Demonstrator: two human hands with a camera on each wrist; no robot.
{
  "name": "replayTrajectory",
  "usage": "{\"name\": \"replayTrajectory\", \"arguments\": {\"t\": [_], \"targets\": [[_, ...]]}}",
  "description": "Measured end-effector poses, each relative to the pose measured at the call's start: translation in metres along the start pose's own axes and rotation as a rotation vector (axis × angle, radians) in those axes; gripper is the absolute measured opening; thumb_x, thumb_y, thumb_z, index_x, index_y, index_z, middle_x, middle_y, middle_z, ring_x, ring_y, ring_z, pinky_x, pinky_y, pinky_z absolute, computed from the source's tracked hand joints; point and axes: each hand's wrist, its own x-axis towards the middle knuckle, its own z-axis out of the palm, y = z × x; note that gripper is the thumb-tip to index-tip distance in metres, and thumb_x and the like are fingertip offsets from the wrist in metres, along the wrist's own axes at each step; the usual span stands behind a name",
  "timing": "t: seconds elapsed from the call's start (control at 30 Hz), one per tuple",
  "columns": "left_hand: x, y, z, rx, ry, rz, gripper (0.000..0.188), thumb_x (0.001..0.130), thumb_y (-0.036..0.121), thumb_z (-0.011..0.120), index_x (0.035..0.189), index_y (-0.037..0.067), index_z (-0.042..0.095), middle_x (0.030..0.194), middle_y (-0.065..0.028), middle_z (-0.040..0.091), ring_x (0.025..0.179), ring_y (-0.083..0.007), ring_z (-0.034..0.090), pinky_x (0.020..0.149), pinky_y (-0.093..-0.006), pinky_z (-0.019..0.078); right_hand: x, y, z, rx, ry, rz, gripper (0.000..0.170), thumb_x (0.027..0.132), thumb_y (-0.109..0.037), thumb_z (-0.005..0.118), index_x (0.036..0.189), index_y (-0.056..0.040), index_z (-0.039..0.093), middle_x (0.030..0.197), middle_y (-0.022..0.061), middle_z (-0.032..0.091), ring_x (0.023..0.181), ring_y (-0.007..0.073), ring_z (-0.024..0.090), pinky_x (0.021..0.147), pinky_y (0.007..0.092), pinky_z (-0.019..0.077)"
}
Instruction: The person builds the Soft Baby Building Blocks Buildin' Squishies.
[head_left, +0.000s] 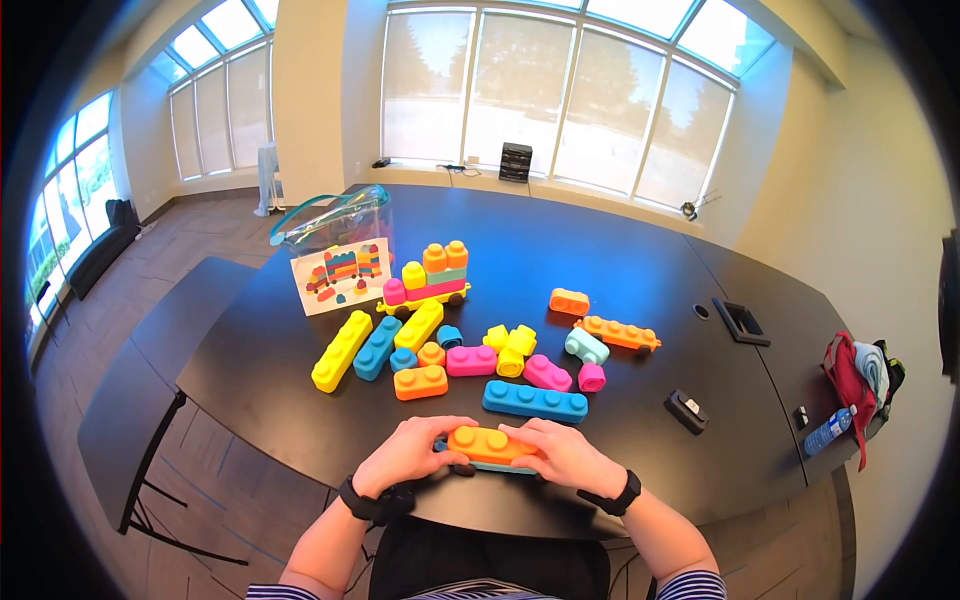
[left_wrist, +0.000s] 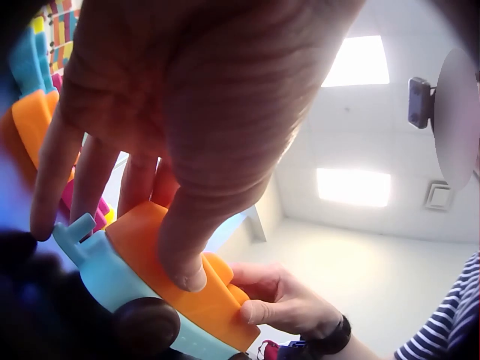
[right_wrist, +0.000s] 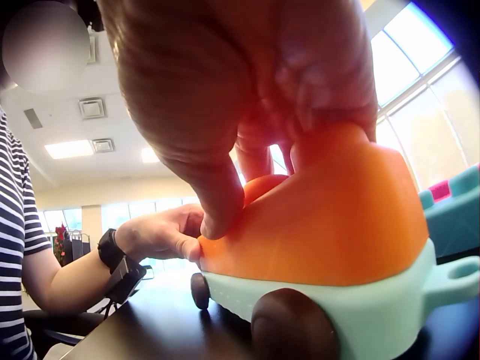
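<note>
Head view: orange block seated on pale blue wheeled base, gripped by left hand at one end, right hand at the other; long blue block beyond it. Left wrist: left thumb pressed against orange block's side, dark wheel below. Right wrist: right hand's fingers bent over orange block's top.
</note>
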Motion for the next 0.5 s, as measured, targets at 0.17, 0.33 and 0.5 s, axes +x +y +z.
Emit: {"name": "replayTrajectory", "arguments": {"t": [0.17,0.33,0.5], "targets": [[0.0,0.0,0.001,-0.003,0.003,-0.003,0.059,0.082,0.022,0.089,0.136,0.011,0.068,0.113,-0.0176,0.077,0.105,-0.0362,0.074,0.092,-0.0414,0.0578,-0.002,0.0,0.002,-0.004,0.014,0.005,0.058,0.097,-0.025,0.074,0.151,-0.0144,0.057,0.115,0.0105,0.067,0.105,0.0323,0.067,0.091,0.0407,0.0555],[-0.003,0.005,-0.007,0.096,-0.072,0.024,0.064,0.082,0.02,0.088,0.141,0.013,0.065,0.124,-0.0163,0.075,0.112,-0.0352,0.072,0.096,-0.0415,0.0571,-0.003,0.0,0.003,-0.008,0.006,0.011,0.058,0.098,-0.026,0.073,0.152,-0.0159,0.057,0.119,0.0101,0.067,0.107,0.0329,0.067,0.093,0.0424,0.0549],[0.006,-0.001,-0.061,0.252,-0.029,-0.01,0.058,0.084,0.009,0.083,0.139,0.011,0.067,0.125,-0.0135,0.075,0.107,-0.0288,0.073,0.092,-0.0397,0.0588,-0.005,-0.003,0.0,-0.02,-0.017,0.039,0.056,0.099,-0.028,0.072,0.152,-0.0187,0.057,0.12,0.009,0.067,0.105,0.0333,0.067,0.091,0.0436,0.0546]]}}
